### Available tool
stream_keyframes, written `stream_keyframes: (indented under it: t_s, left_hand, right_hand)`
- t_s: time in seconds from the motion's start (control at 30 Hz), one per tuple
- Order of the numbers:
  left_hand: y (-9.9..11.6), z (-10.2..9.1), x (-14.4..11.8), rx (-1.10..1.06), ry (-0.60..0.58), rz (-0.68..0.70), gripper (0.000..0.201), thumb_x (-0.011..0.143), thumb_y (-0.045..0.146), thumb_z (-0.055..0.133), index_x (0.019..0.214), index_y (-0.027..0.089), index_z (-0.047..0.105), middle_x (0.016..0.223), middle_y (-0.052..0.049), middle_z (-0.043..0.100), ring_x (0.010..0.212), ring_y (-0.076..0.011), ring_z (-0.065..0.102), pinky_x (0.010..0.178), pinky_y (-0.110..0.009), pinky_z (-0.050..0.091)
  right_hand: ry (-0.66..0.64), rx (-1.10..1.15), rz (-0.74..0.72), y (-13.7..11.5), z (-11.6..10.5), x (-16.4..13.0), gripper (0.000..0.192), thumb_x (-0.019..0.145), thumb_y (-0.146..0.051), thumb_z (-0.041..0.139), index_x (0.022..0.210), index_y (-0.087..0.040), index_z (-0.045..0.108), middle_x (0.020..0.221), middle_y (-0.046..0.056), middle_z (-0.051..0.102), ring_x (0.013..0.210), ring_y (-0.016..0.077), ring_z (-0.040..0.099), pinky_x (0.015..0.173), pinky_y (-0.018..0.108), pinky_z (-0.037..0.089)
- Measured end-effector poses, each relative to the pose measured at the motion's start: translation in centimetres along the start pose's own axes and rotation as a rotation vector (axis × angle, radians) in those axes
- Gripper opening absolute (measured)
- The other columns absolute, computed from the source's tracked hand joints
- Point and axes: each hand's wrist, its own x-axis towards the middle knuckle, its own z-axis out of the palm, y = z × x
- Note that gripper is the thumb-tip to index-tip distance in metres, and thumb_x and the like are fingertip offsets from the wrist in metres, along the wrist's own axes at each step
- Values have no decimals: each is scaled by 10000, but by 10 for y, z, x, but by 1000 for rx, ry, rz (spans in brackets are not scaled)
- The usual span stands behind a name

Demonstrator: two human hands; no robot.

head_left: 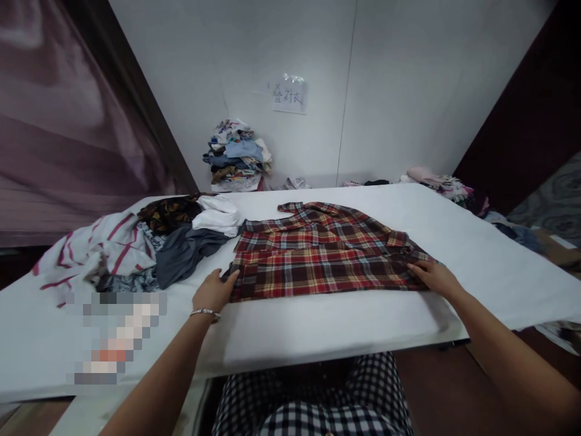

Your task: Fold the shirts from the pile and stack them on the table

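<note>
Mauve curtain (59, 133), which hung at far left; white cloth with magenta stripes (122, 242), which lay crumpled; charcoal garment (188, 251), which sat beside it; left hand (214, 292), silver bracelet (204, 312) at wrist, whose thumb and finger pinched the near left corner of the red-and-brown plaid shirt (318, 266); stack of clothing (242, 151), which stood by the wall; paper sign (289, 95), which hung above; said shirt, which lay mid-table on white cloth cover (336, 321); right hand (433, 277), which touched its right end, grip too hidden for me to tell
</note>
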Motion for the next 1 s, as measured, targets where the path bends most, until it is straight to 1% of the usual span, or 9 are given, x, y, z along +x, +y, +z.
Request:
stream_keyframes:
  t_s: [0.07, 0.17, 0.3, 0.43, 0.63, 0.73, 0.83, 0.9, 1.0]
  left_hand:
    - [1, 4, -3, 19, -52, 35, 697, 809, 663, 398, 1219, 116, 535, 1158, -217, 635, 1025, -359, 622, 791, -404, 467]
    - [7, 8, -3, 27, -126, 82, 434, 841, 485, 451, 1095, 161, 588, 1029, -155, 689, 938, -306, 649, 735, -343, 456]
    - [8, -2, 3, -88, -120, 87, 222, 830, 318, 473, 950, 196, 615, 901, -72, 711, 846, -217, 653, 679, -261, 433]
    - [-8, -9, -5, -100, -54, 144, 236, 814, 342, 492, 970, 215, 616, 891, -48, 712, 843, -224, 648, 668, -271, 428]
    - [-33, 5, -24, -40, -140, 71, 435, 833, 439, 484, 1183, 188, 552, 990, -98, 709, 898, -271, 668, 728, -332, 478]
    - [-29, -1, -26, 1, 69, 114, 579, 828, 495, 483, 1285, 138, 479, 1164, -163, 644, 1038, -310, 627, 837, -400, 490]
    - [-5, -7, -22, -40, 259, 375, 501, 854, 440, 474, 1251, 137, 510, 1275, -158, 576, 1182, -278, 541, 999, -403, 431]
    - [19, -7, -14, -75, 266, 545, 439, 868, 420, 478, 1214, 159, 547, 1287, -131, 571, 1203, -253, 524, 1043, -383, 407]
    - [53, 0, 11, -70, 233, 639, 390, 863, 379, 510, 1171, 153, 590, 1287, -129, 571, 1199, -252, 525, 1043, -379, 415]
  right_hand:
    - [9, -32, 2, 4, 1, -6, 443, 838, -579, 472, 1027, -260, 714, 973, 88, 713, 869, 288, 642, 698, 366, 464]
    - [4, -93, 10, 7, 2, -11, 439, 858, -561, 440, 1088, -267, 671, 957, 70, 716, 850, 275, 648, 681, 349, 457]
    - [-7, -142, 5, 4, -9, -13, 424, 867, -558, 413, 1034, -270, 676, 916, 50, 717, 824, 261, 654, 645, 322, 456]
    - [-1, -166, -15, 8, -17, -19, 426, 852, -566, 436, 1055, -279, 677, 893, 47, 722, 787, 263, 667, 599, 314, 458]
    - [-48, -214, -87, 20, -2, -30, 403, 857, -504, 424, 1010, -240, 689, 864, 79, 724, 773, 289, 677, 596, 360, 499]
    - [83, -227, -213, -4, -5, -27, 383, 864, -468, 419, 934, -219, 701, 898, 102, 712, 839, 299, 670, 697, 411, 531]
    - [214, -74, -477, -52, -6, -22, 407, 899, -475, 405, 1042, -217, 685, 1143, 107, 664, 1075, 283, 612, 943, 437, 484]
    - [181, 20, -609, -86, 2, -19, 456, 912, -497, 412, 1211, -222, 618, 1345, 98, 552, 1247, 272, 504, 1058, 441, 403]
    - [-14, 29, -665, -115, 27, -16, 555, 911, -544, 417, 1374, -247, 490, 1490, 82, 388, 1382, 280, 333, 1118, 492, 307]
